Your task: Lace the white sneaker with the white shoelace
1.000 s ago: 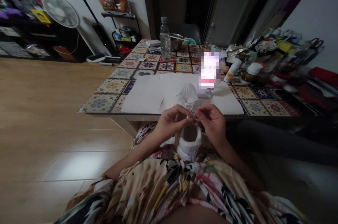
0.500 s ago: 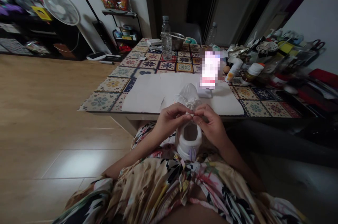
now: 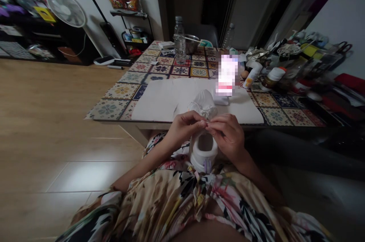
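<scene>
My left hand [image 3: 185, 129] and my right hand [image 3: 226, 135] meet above my lap, their fingertips pinching what looks like a thin white cord [image 3: 207, 124], too small to see clearly. Just beyond them, a white gathered cloth pouch [image 3: 203, 104] rests on a white sheet [image 3: 159, 101], its tied neck partly behind my fingers. Below my hands, a white padded object with an oval opening and a purple tab [image 3: 203, 154] sits on my lap, possibly a small shoe.
The sheet lies on a tiled-pattern table cover [image 3: 114, 109]. Bottles, tubes and a metal bowl [image 3: 191, 44] crowd the far side and right. A pixelated block [image 3: 226, 74] stands behind the sheet. A wooden floor [image 3: 57, 120] lies to the left.
My fingertips have drawn closer together over the pouch, and my right hand has turned slightly inward. The view has shifted a little.
</scene>
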Demonstrator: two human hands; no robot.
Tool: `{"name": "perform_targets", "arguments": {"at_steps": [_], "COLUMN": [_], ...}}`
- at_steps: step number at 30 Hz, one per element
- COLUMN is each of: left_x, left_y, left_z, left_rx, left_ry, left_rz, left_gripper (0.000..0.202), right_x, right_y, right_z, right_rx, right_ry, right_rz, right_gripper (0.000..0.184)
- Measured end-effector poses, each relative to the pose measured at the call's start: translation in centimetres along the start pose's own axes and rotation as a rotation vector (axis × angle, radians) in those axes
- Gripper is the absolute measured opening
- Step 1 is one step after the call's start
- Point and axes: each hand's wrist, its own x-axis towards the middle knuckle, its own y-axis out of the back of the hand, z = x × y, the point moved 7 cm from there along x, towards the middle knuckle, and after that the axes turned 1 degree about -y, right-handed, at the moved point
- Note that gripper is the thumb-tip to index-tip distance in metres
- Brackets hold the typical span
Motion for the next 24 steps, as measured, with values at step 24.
{"name": "perform_targets", "arguments": {"at_steps": [24], "left_x": [-0.2], "left_y": [1.7], "left_z": [1.0], "left_rx": [0.398], "left_ry": [-0.194], "left_rz": [-0.203], "left_gripper": [0.026], "right_x": [0.0], "right_y": [-0.2], "right_z": [0.1], "right_rx": [-0.016], "right_ry": [-0.09], "right_rz": [-0.306], "right_gripper": [0.008]}}
